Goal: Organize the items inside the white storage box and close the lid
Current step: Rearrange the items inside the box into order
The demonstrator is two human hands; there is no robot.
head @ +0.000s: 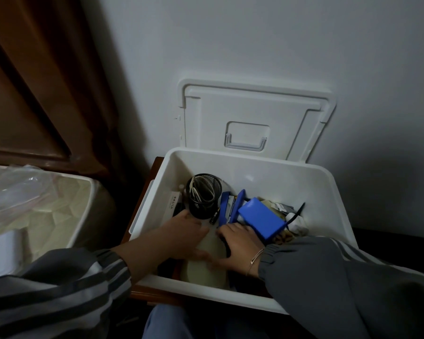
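- The white storage box (267, 172) stands on a dark wooden tabletop (142, 291) against the wall. Its lid (250, 108) is open and stands upright behind the box's far edge.
- Sorting seems under way, and the lid is not yet closed. Both hands are inside, near the box's front edge.
- The left hand (189, 231) lies fairly flat, fingers stretched toward the foot of a black mesh cup (203, 196) and thumb on a pale flat item (203, 270). It appears to grip nothing.
- The right hand (240, 243) rests on the same pale item, fingers bent beside a blue stapler (227, 209). Whether it grips anything cannot be told.
- A blue case (261, 217) lies tilted mid-box, with a black cable (295, 215) and crumpled paper toward the right wall.
- The next move likely calls for laying the pale item flat, getting everything below the rim, drawing both hands out and then lowering the lid.
- Hard to make out: the right fingertips are hidden, a sleeve covers the box's near-right corner, the right thumb is blurred, and the pale item cannot be identified in the dim light.
- A cream bin (83, 216) stands left of the tabletop.
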